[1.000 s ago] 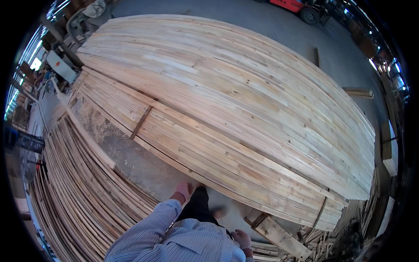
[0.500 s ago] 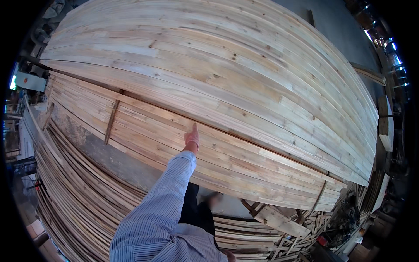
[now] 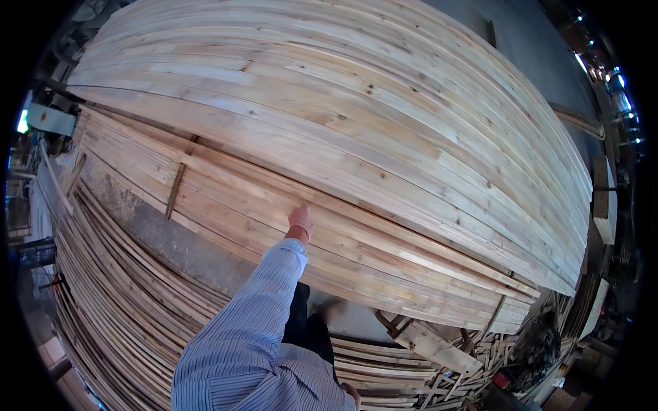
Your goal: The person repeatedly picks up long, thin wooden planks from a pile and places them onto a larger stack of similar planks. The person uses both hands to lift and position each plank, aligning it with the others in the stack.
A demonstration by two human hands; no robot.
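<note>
My left hand (image 3: 300,216) reaches out over the lower layer of pale boards. Its fingers bend over a long, narrow wooden board (image 3: 384,233) that lies along the far side of this layer. Beyond it rises a wide, higher surface of pale, knotty planks (image 3: 356,123) laid edge to edge. My right hand (image 3: 353,395) shows only as a small bit of skin beside my striped shirt at the lower edge; its fingers are hidden.
Dark crosspieces (image 3: 175,192) run under and between the boards. Long thin strips (image 3: 130,288) are piled at the near left. Scrap sticks (image 3: 445,390) and a short plank frame (image 3: 439,346) lie at the near right. Grey floor (image 3: 171,233) shows between the piles.
My left hand has drawn slightly nearer, its fingers now more bent. The long board has slid a little toward me, widening the strip between it and the higher planks.
</note>
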